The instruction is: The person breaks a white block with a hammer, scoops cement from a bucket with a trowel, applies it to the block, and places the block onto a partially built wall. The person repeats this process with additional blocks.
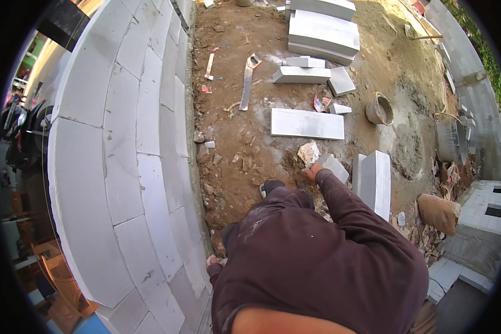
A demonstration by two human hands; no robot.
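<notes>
A jagged, off-white chunk with brownish stains (308,152) lies just beyond the right hand (313,171); whether the fingers touch it is unclear. Immediately right of that hand sits a pale grey block piece (335,167), angular and partly hidden by the forearm (335,188).

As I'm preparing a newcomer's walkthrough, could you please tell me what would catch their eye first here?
The pale concrete-block wall probably draws the eye first, filling much of the left side. Next come the handsaw, lying on the dirt in the upper middle, and the person's right hand, close by a rough whitish chunk near the centre.
</notes>
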